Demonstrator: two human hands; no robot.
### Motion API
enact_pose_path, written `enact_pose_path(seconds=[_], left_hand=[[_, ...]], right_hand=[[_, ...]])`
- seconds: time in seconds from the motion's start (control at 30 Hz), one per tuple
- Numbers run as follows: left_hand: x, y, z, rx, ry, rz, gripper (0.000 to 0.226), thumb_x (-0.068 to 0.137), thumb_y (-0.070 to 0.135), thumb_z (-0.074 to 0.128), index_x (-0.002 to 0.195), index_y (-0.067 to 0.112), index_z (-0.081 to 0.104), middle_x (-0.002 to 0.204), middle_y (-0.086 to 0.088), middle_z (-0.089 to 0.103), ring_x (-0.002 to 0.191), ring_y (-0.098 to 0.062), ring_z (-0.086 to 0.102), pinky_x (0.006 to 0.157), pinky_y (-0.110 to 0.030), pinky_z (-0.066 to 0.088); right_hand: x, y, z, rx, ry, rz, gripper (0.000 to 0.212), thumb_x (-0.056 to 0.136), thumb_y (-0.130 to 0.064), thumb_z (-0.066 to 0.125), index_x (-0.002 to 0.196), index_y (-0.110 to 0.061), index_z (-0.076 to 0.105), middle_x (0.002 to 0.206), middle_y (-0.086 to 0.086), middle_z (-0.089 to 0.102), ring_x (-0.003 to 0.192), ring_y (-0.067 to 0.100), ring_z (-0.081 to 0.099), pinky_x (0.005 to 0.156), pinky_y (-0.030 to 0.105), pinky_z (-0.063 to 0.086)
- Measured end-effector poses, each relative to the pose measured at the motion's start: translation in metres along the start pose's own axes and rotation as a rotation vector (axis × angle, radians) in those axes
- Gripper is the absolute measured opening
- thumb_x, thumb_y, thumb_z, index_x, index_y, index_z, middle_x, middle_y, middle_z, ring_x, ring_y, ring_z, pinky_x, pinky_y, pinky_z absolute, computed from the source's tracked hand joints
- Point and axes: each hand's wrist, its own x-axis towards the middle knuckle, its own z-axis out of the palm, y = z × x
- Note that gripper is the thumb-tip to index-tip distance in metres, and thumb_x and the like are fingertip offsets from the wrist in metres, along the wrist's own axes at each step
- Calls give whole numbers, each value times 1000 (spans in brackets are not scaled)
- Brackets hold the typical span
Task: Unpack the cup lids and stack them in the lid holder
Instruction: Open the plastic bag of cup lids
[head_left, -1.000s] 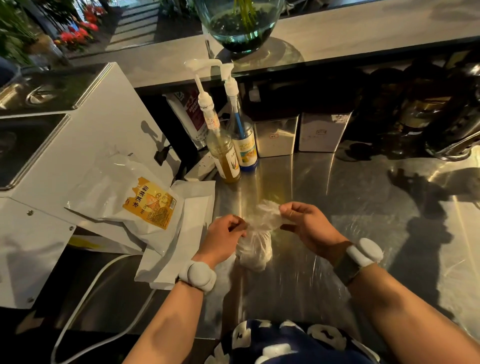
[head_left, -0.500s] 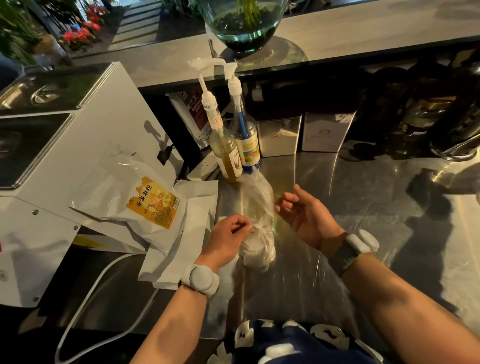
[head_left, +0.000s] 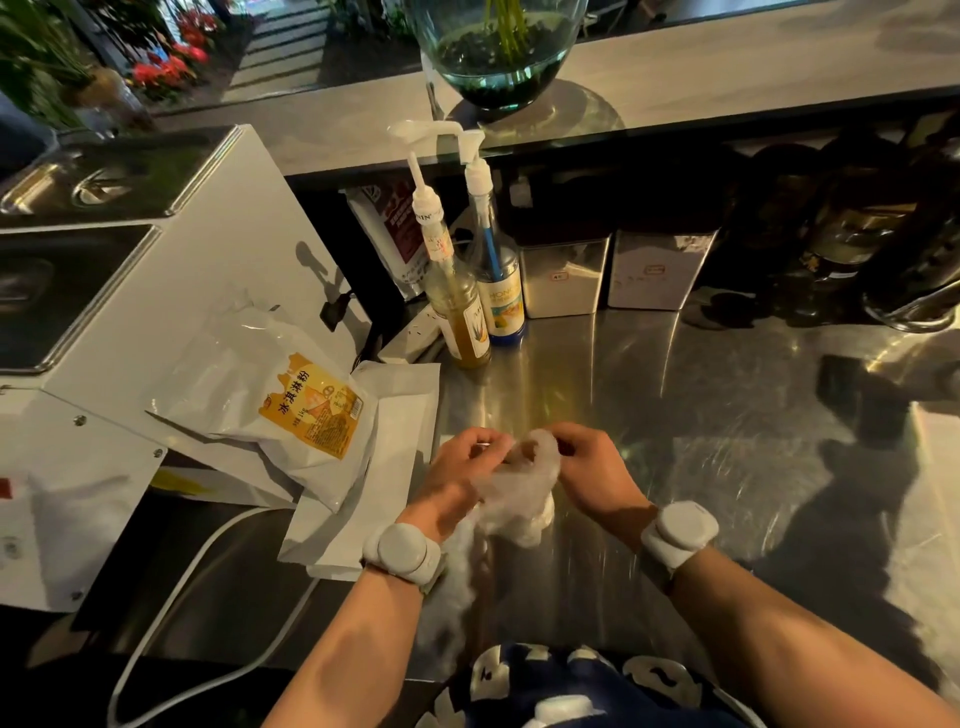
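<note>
I have both hands on the bag of lids (head_left: 511, 488) on the steel counter (head_left: 675, 415): left hand (head_left: 457, 473) and right hand (head_left: 587, 467) pinch its thin, crumpled mouth. It looks light, soft and slippery, so I would grip the bunched film and pull gently.

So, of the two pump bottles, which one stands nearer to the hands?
The amber syrup bottle, standing left of the blue-labelled bottle and slightly forward of it.

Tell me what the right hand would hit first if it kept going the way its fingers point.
The right hand points left, toward the plastic bag it pinches. Just past the bag it would likely meet the left hand; depth between them is unclear.
</note>
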Motion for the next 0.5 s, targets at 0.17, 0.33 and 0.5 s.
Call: enact_pose_path(seconds=[0.17, 0.33, 0.5], left_hand=[[-1, -6, 2, 131, -49, 10, 11, 99, 36, 68, 98, 29, 77, 67, 10, 72, 53, -6, 59, 52, -24, 48], [-6, -4, 0, 59, -108, 32, 21, 95, 36, 74, 82, 20, 71, 57, 4, 60, 48, -15, 51, 49, -26, 44], [-9, 2, 1, -156, -63, -10, 22, 98, 24, 71, 89, 4, 65, 67, -9, 61, 47, -15, 53, 47, -26, 46]], right_hand=[[7, -12, -4, 67, 1, 8, 5, 84, -7, 75, 87, -10, 78, 78, -2, 74, 73, 5, 65, 71, 30, 54], [7, -11, -3, -15, -19, -174, 14, 83, 0, 75, 97, -1, 76, 94, 2, 72, 77, -10, 63, 70, 7, 46], [6, 6, 2, 91, -115, 55, 13, 93, -15, 65, 93, -19, 78, 77, -11, 71, 66, 3, 60, 59, 11, 43]])
